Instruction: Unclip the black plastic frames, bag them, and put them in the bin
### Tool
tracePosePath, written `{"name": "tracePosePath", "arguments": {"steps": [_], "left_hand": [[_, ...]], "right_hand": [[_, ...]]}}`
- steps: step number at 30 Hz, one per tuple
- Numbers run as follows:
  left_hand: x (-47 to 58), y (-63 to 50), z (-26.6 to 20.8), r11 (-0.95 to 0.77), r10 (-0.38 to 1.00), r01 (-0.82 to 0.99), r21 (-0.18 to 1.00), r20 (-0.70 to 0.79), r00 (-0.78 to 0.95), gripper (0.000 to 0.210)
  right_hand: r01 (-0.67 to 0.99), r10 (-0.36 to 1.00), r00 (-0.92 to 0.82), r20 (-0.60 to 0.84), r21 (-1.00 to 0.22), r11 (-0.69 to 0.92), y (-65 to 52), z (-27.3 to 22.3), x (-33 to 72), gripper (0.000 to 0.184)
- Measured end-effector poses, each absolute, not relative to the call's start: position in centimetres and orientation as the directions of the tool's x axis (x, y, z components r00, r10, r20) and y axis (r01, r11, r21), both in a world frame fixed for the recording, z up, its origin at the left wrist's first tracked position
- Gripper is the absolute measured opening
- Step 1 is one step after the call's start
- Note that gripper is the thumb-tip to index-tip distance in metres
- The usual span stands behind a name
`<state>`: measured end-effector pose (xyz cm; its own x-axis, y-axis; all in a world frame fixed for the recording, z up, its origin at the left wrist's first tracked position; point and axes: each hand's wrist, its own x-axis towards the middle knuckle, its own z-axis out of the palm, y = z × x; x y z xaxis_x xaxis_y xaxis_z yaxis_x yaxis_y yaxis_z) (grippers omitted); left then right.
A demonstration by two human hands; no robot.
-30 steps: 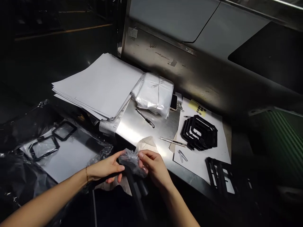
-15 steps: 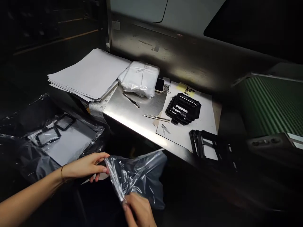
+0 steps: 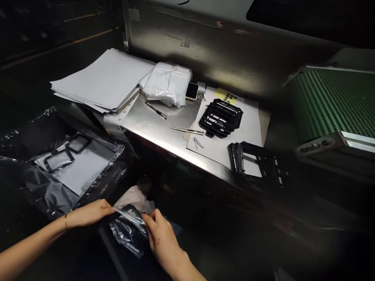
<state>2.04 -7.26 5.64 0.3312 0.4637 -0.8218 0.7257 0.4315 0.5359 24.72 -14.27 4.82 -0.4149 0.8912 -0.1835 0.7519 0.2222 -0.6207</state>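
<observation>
a single camera, worn on the person's head, looks forward and down over the work. the left hand point(image 3: 90, 213) and right hand point(image 3: 164, 239) sit low in the frame, seen from above and nearer to the lens than the metal surface point(image 3: 181, 115). that surface lies farther off, met at a slant: its front edge runs down from left to right. an upright metal panel point(image 3: 205, 50) backs the middle of the view, its upper part cut off by the top edge. at upper left the sight line passes the surface to a distant yellow line point(image 3: 96, 34); a green ribbed face point(image 3: 336, 101) fills the right border.
</observation>
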Motion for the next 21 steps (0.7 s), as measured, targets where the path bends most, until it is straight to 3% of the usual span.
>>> {"name": "tracePosePath", "arguments": {"steps": [7,9,11,13,16,18,21], "left_hand": [[3.3,-8.1,6.5,0.513,0.385,0.675,0.530,-0.845,0.371,0.033],[3.0,-8.7,7.2,0.580,0.334,0.628,0.519,-0.855,0.397,0.031],[2.6,-9.3,7.5,0.670,0.251,0.562,0.486,-0.860,0.444,0.030],[2.3,-9.4,7.2,0.795,0.161,0.451,0.406,-0.858,0.488,0.044],[3.6,-8.7,4.8,0.957,0.118,0.167,0.239,-0.841,0.528,0.067],[5.7,-8.1,2.5,0.984,0.133,0.024,0.175,-0.828,0.544,0.063],[8.6,-7.7,-0.4,0.988,0.147,-0.116,0.100,-0.836,0.529,0.037]], "right_hand": [[0.835,0.933,-0.322,-0.162,-0.513,0.198,-15.4,4.7,27.1,0.018],[0.796,0.948,-0.303,-0.093,-0.572,0.198,-15.8,5.4,27.7,0.020],[0.671,0.965,-0.262,-0.001,-0.719,0.181,-15.8,6.4,28.0,0.023],[0.484,0.974,-0.223,0.042,-0.862,0.148,-15.3,7.4,27.7,0.025],[0.346,0.956,-0.288,0.061,-0.924,0.164,-14.1,8.3,25.8,0.024],[0.356,0.913,-0.399,0.086,-0.903,0.241,-13.5,8.3,24.0,0.023],[0.418,0.871,-0.483,0.088,-0.851,0.318,-13.5,7.8,21.7,0.019]]}}
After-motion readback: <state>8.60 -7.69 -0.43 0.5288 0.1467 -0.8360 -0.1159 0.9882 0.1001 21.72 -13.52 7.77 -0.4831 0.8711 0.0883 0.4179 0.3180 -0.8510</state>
